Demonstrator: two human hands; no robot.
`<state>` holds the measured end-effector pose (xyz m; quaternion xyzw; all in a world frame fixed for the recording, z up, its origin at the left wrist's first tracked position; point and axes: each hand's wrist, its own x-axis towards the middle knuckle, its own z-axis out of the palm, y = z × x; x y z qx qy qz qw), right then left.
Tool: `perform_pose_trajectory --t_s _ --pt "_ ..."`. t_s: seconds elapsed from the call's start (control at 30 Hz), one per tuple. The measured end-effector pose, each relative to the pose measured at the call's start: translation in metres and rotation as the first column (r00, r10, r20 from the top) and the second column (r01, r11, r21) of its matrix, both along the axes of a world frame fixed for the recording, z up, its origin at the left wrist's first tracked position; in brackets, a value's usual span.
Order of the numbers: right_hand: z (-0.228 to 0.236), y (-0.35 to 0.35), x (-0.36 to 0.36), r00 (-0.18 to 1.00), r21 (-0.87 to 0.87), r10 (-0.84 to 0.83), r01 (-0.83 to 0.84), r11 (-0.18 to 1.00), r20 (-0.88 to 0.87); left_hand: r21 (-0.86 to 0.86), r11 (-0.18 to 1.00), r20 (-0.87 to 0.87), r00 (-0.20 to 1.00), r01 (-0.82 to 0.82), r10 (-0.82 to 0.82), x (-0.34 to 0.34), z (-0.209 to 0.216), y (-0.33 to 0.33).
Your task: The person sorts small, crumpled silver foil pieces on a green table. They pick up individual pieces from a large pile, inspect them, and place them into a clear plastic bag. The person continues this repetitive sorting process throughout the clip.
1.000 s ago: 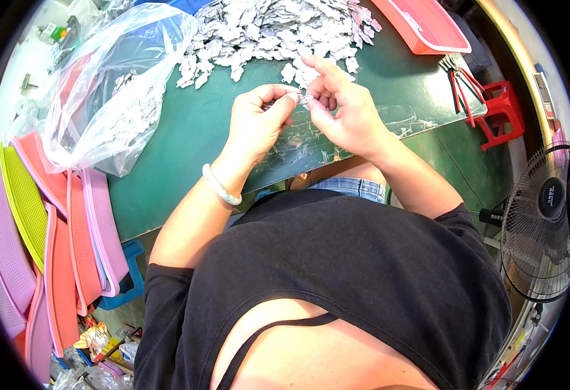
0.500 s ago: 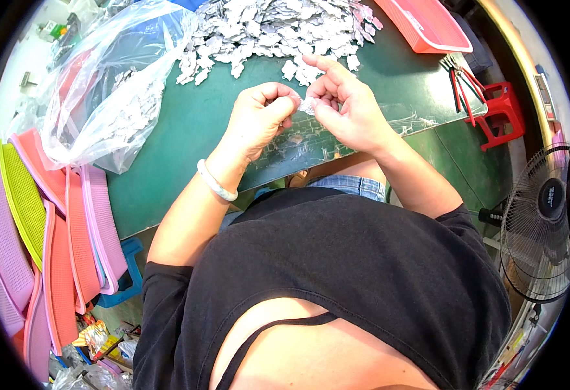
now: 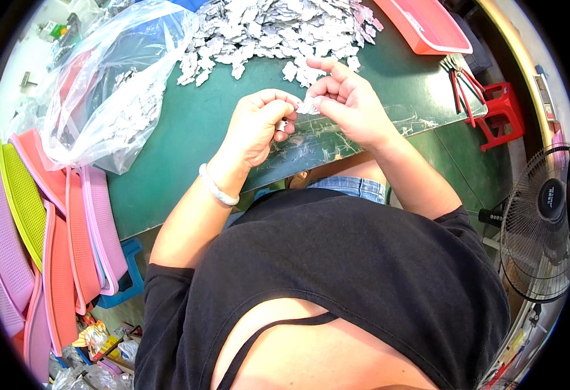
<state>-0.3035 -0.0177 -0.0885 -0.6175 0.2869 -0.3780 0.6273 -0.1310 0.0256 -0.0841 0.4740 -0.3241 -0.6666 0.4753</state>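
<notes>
My left hand (image 3: pixel 259 125) and my right hand (image 3: pixel 348 101) meet above the green table (image 3: pixel 187 149), both pinching one small silvery flat piece (image 3: pixel 308 108) between thumbs and fingertips. A white bead bracelet (image 3: pixel 217 187) circles my left wrist. Just beyond my hands lies a big heap of the same silvery pieces (image 3: pixel 278 29), spread across the far side of the table.
A clear plastic bag (image 3: pixel 103 84) with more silvery pieces lies at the table's left. Pink, orange and yellow-green trays (image 3: pixel 44 221) lean stacked at the left. An orange tray (image 3: pixel 428 26) sits far right; pliers (image 3: pixel 460 75), a red stool (image 3: pixel 502 114) and a fan (image 3: pixel 541 221) are at the right.
My hands have stayed together over the table's near edge, working the small piece; the fingers shifted slightly. The heap and the bag have not moved.
</notes>
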Motion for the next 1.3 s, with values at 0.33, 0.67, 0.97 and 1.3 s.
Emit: perform_pose_trajectory --t_s 0.33,0.67,0.97,1.3 --pt "0.004 -0.002 0.002 0.996 0.186 -0.023 0.006 0.983 0.092 0.035 0.999 -0.084 0.996 -0.034 0.036 0.006 -0.001 0.001" --pt "0.001 -0.002 0.009 1.0 0.1 0.007 -0.007 0.995 0.006 0.028 0.994 -0.059 0.993 -0.101 0.103 0.015 -0.007 0.006" --pt "0.032 -0.082 0.048 0.823 0.106 0.367 -0.357 0.928 -0.434 0.206 0.944 -0.225 0.926 -0.258 0.302 0.038 -0.021 0.035" --pt "0.068 -0.21 0.125 0.994 -0.192 -0.067 0.049 0.98 -0.092 0.149 0.958 -0.209 0.939 -0.246 0.273 0.041 -0.014 0.041"
